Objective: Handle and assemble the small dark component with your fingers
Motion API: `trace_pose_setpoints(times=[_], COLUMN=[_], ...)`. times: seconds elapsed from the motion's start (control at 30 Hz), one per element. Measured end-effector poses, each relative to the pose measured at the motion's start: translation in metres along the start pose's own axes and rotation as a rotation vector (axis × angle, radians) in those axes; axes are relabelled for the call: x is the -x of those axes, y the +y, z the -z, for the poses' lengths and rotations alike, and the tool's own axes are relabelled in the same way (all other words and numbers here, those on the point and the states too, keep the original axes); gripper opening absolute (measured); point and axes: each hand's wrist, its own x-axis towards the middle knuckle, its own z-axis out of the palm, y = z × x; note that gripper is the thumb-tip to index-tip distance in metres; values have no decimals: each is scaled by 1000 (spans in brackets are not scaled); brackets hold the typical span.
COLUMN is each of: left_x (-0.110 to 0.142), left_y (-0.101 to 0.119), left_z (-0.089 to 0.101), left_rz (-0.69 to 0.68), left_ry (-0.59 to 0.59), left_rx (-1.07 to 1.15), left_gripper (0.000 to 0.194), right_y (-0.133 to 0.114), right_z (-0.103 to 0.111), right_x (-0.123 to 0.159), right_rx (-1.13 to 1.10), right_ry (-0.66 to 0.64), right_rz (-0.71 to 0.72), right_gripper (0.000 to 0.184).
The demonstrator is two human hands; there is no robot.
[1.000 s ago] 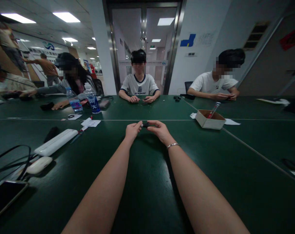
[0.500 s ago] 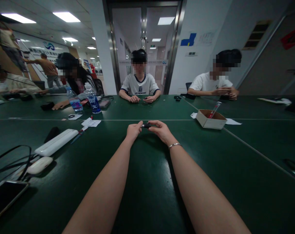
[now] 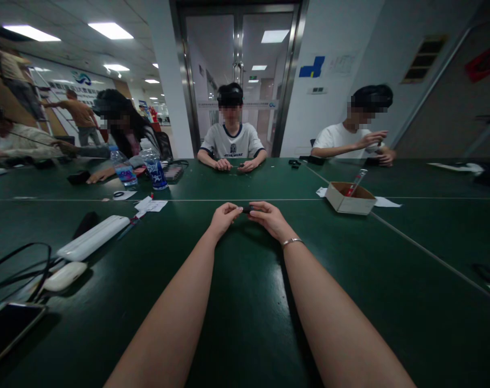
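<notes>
Left grip [image 3: 225, 217]: closed in a pinch, thumb and fingertips on the near-left end of a small black piece [image 3: 246, 210]. Right grip [image 3: 268, 220]: closed too, thumb and forefinger about its other end. The piece sits level between the two, straight ahead of me. Too small and too covered to say what it is. Shadow under the hands; I take it as held a little off the surface [image 3: 245, 302]. An end in each grip probably steadies it and lets one side be turned or pulled against the other. Both arms reach well out, likely to keep the work central in my view.

Silver bracelet [image 3: 292, 242] at the right wrist, clear of the fingers.

Outward, left: paper slips [image 3: 151, 205], a long white bar [image 3: 93, 238], a rounded white case [image 3: 65, 276], a phone [image 3: 14, 326]. Well apart from the grips; I judge them pushed aside for elbow room.

Right: open box [image 3: 350, 203], a tube leaning in it against the rim, perhaps boxed so it cannot roll.

Far side: two bottles, upright, beside each other. Beyond, a co-worker in a white shirt [image 3: 232, 143] faces me, forearms on the surface, hands busy with something small.
</notes>
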Motion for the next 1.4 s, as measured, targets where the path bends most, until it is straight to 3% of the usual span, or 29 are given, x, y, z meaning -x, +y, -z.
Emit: trace_pose_setpoints(times=[0.23,0.47,0.57,0.97,1.13,1.27,1.4], left_x=[6,2,1,1,0,-1,-3], left_y=[6,0,-4,-7,-7,-8,-10], left_z=[1,-3,-3,-2,-2,-3,-3], left_rz=[-43,61,8,-81,29,-19,59], left_ry=[-76,-12,-34,-42,-37,-28,-14], left_rx=[2,-133,-211,-190,-202,-197,-187], left_gripper=[34,42,45,36,47,37,39], right_y=[-2,-1,0,0,1,1,0], right_z=[-1,-2,-1,-1,-1,-1,-1], right_x=[0,-1,-1,-2,-1,-2,-2], right_rx=[0,14,21,21,31,38,36], right_ry=[47,71,60,64,60,66,69], right_rz=[-59,-62,-60,-70,-62,-65,-71], right_gripper=[20,22,23,22,23,23,20])
